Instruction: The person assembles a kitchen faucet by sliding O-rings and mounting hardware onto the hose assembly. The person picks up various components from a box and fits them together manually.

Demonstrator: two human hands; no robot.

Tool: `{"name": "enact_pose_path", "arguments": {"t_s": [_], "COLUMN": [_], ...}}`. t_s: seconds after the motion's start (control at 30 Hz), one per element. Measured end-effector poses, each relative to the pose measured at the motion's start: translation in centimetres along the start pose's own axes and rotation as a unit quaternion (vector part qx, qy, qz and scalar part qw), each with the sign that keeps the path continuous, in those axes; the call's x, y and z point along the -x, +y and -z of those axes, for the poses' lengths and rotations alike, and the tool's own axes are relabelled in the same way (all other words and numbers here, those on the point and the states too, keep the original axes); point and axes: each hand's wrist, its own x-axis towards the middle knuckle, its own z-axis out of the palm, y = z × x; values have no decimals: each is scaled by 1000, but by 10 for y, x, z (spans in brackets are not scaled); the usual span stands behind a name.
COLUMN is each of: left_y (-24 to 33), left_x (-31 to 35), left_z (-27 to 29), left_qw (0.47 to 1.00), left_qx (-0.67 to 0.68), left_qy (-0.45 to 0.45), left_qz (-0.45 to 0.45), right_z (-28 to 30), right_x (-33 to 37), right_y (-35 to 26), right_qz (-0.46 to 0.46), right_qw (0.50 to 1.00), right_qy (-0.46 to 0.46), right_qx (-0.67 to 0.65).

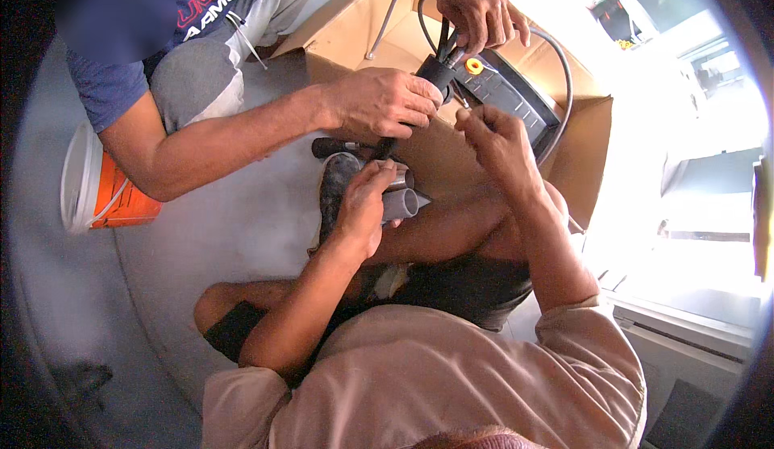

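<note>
Creased tan shirt (435, 368), hands (363, 209), left gripping hollow grey tube (395, 206), cardboard box (586, 155)

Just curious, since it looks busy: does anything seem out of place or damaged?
Nothing looks plainly damaged. One odd thing is the dark patch on the grey floor at lower left, darker than its surroundings; it is too blurred to tell stain from shadow.

Strong light entered from the right, overexposing that side. The floor (173, 268) at left appeared dimmer and hazy. Dark vignetting bounded the curved view.
</note>
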Motion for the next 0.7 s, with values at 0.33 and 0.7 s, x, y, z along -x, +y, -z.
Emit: {"name": "enact_pose_path", "arguments": {"t_s": [0.33, 0.7], "left_y": [1, 19], "left_x": [-30, -54], "left_z": [-1, 8], "left_qw": [955, 958], "left_qx": [-213, -236], "left_qy": [118, 77], "left_qz": [-169, -142], "right_z": [-3, -12], "right_x": [-82, -77], "right_y": [-21, -35], "right_qz": [-26, 165], "right_qw": [962, 971], "right_qy": [58, 161], "right_qx": [-264, 58]}}
